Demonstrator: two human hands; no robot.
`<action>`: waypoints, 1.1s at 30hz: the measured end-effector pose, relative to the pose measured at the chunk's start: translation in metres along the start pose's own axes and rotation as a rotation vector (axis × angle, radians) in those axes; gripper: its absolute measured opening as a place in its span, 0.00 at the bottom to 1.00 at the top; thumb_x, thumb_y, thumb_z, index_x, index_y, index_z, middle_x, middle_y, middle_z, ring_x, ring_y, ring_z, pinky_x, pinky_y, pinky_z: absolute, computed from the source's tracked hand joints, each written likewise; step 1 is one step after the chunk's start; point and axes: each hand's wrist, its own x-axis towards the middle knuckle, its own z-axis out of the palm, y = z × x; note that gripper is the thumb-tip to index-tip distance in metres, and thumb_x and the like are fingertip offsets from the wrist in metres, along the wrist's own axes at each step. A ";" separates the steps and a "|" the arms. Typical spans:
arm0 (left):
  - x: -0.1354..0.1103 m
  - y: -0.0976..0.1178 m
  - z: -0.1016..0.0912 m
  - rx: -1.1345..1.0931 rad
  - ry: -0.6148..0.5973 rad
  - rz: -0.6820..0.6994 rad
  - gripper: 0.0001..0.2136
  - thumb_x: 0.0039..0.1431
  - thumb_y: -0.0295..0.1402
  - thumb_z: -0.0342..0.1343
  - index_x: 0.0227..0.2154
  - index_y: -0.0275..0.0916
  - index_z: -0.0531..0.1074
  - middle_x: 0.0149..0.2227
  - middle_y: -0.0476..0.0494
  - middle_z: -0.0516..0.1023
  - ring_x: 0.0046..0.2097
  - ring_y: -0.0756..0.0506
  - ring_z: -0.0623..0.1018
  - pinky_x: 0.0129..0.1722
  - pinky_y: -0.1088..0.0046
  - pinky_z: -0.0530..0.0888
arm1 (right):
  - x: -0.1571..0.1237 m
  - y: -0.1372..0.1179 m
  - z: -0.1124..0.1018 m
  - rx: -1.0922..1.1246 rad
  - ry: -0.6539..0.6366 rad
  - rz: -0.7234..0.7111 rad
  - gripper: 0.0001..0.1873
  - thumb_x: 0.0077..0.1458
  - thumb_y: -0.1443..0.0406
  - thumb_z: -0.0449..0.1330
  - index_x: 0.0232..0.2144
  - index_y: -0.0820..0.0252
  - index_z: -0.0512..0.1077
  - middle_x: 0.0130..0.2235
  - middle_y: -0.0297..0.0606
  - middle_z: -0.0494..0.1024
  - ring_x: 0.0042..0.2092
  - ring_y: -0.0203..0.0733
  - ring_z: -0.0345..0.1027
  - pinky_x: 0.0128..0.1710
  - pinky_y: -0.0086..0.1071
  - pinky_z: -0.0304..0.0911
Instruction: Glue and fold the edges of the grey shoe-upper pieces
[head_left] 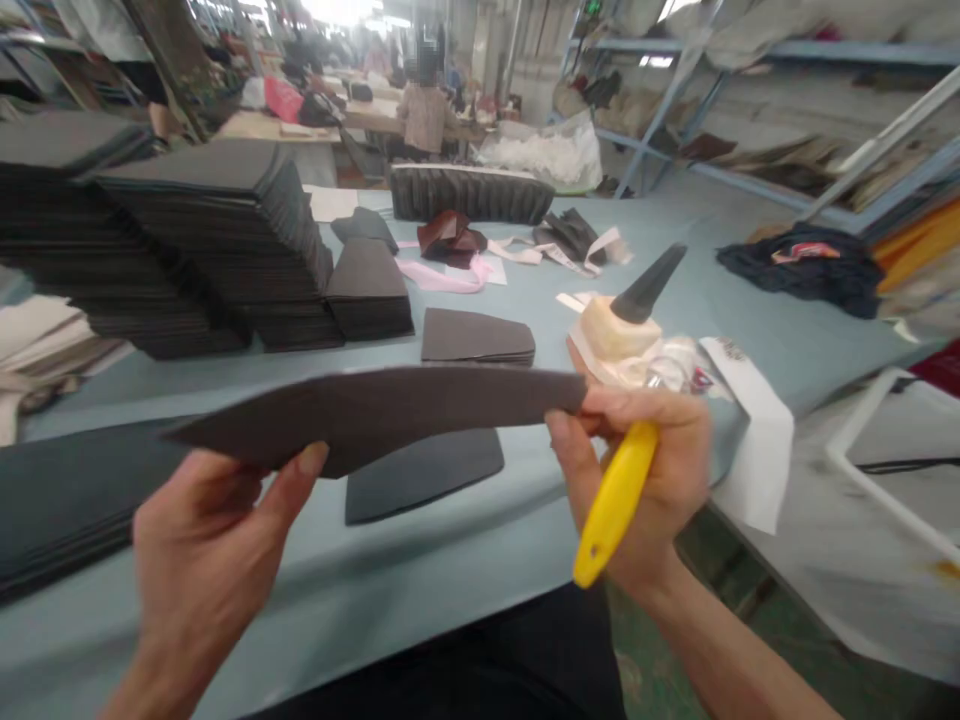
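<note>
Both of my hands hold a dark grey curved cut piece [390, 410] edge-on above the table. My left hand [210, 540] pinches its left part with the thumb on top. My right hand [637, 470] pinches its right end and also grips a yellow handle [615, 505] that points down toward me. Under the piece another dark cut piece [420, 475] lies flat on the pale blue table [420, 570]. Just beyond my right hand stands a cream glue bottle with a black nozzle [626, 320].
Tall stacks of dark cut pieces [202, 240] fill the left of the table, with smaller piles [476, 338] in the middle. White paper strips [757, 420] hang over the right edge. A dark garment [810, 265] lies far right. Shelving stands behind; a person sits in the background.
</note>
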 end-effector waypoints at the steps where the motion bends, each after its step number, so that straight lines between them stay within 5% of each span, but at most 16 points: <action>1: 0.009 0.009 0.002 -0.019 -0.019 -0.088 0.10 0.54 0.41 0.71 0.35 0.44 0.80 0.31 0.50 0.85 0.30 0.45 0.82 0.26 0.71 0.79 | 0.004 0.004 0.006 -0.011 0.027 -0.022 0.18 0.60 0.72 0.70 0.42 0.50 0.67 0.39 0.28 0.80 0.29 0.32 0.73 0.28 0.27 0.72; 4: 0.027 0.017 0.002 -0.010 0.005 -0.197 0.21 0.47 0.42 0.74 0.41 0.41 0.75 0.31 0.50 0.84 0.30 0.46 0.83 0.28 0.73 0.81 | 0.010 0.016 0.019 -0.043 0.052 0.056 0.17 0.59 0.69 0.71 0.41 0.50 0.67 0.36 0.26 0.76 0.30 0.33 0.70 0.31 0.30 0.71; 8: 0.024 0.004 0.001 -0.044 0.042 -0.161 0.28 0.44 0.35 0.75 0.46 0.42 0.67 0.27 0.56 0.79 0.27 0.49 0.81 0.24 0.78 0.76 | -0.005 0.034 0.023 -0.051 -0.032 0.172 0.14 0.58 0.67 0.70 0.39 0.51 0.67 0.35 0.27 0.74 0.31 0.34 0.69 0.32 0.32 0.70; 20: -0.005 -0.057 0.003 0.027 -0.144 -0.239 0.16 0.52 0.37 0.74 0.34 0.41 0.72 0.27 0.56 0.75 0.26 0.55 0.74 0.25 0.81 0.71 | -0.060 0.068 0.026 -0.063 -0.218 0.380 0.15 0.56 0.66 0.73 0.36 0.50 0.68 0.30 0.26 0.74 0.26 0.35 0.67 0.26 0.32 0.65; 27: 0.024 -0.051 0.004 0.054 -0.245 -0.153 0.10 0.59 0.39 0.72 0.34 0.36 0.83 0.28 0.51 0.81 0.28 0.55 0.73 0.27 0.82 0.67 | -0.039 0.078 0.032 -0.053 -0.173 0.287 0.16 0.55 0.66 0.73 0.36 0.50 0.68 0.29 0.26 0.73 0.28 0.35 0.68 0.29 0.32 0.68; 33: 0.045 -0.059 0.000 0.019 -0.512 -0.176 0.11 0.61 0.28 0.71 0.46 0.33 0.84 0.36 0.51 0.85 0.35 0.57 0.80 0.34 0.88 0.75 | -0.028 0.091 0.038 -0.095 -0.161 0.232 0.16 0.52 0.66 0.71 0.35 0.50 0.66 0.28 0.25 0.72 0.28 0.33 0.67 0.30 0.31 0.68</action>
